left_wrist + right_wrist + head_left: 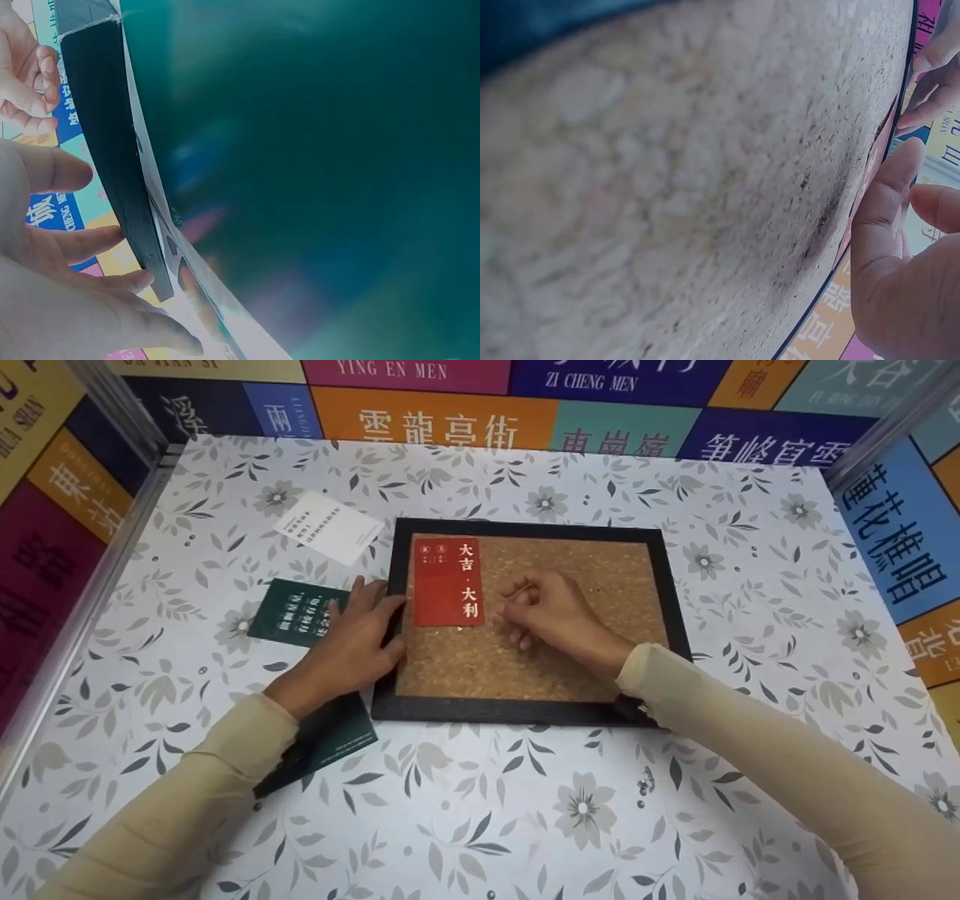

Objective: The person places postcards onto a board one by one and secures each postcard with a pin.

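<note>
Brace the corkboard's (480,671) left edge with your spread, unclosed left hand (356,641). Beside the upper-left red card (442,600), move your curled right hand (559,611) gently; I cannot tell whether it holds anything.

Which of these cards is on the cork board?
The red card, on the left side of the cork board; the white card and green cards lie on the table.

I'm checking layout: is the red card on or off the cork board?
On. In the head view, the red card lies on the cork board, upper left, inside its black frame.
</note>
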Available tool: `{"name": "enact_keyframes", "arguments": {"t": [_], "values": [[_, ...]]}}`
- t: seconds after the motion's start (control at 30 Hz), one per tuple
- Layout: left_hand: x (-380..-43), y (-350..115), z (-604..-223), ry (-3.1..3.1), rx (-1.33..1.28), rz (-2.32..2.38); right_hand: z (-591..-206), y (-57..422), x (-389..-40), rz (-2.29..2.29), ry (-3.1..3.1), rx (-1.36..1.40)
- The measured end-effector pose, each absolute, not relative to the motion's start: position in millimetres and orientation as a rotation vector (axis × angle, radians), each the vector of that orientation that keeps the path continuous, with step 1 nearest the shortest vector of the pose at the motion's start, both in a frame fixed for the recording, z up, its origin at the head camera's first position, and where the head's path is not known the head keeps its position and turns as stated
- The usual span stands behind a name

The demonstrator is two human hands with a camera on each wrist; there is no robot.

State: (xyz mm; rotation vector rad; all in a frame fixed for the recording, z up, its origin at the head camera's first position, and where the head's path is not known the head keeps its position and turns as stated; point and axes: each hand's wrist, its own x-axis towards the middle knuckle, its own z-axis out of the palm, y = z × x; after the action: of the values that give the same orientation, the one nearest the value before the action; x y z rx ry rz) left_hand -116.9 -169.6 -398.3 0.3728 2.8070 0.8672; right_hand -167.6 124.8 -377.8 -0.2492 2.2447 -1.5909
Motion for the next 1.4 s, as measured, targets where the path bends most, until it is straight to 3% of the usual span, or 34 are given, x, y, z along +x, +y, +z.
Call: {"name": "enact_keyframes", "arguments": {"t": [1.4], "values": [[-134.8,-151.1,-401.7,2.867,0.444,0.829,-373.8,158.5,-126.9,-1.575,2.224,-0.292]]}}
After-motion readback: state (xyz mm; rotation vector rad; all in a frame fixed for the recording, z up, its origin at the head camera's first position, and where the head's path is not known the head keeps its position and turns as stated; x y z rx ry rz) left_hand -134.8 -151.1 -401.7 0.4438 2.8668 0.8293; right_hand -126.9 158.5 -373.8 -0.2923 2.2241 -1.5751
